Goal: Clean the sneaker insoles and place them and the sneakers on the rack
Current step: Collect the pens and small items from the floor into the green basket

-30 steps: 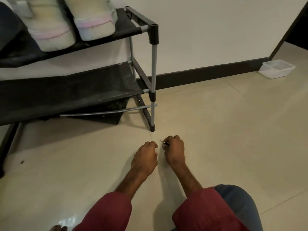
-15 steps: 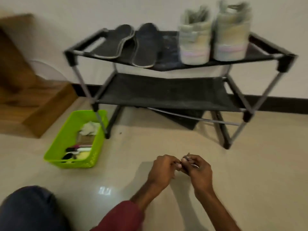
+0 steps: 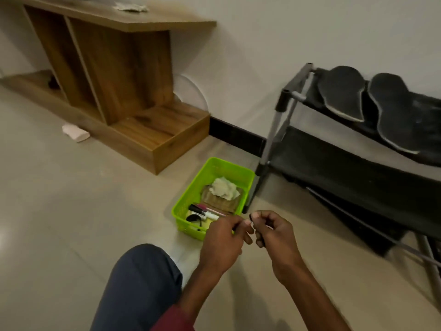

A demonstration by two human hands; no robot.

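Here both hands, left hand [image 3: 223,240] and right hand [image 3: 274,235], pinch something tiny that could slip and drop beside the green basket [image 3: 185,201].

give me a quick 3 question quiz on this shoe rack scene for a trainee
1. True or false: the two insoles lie on the top shelf of the rack.
2. Where does the green basket sit? A) on the wooden shelf unit B) on the floor beside the rack's leg C) on the rack's lower shelf
3. Fill in: the left hand and right hand meet in front of the basket, pinching a small ____ thing together.

Key: 1 true. 2 B. 3 dark (too small to identify).
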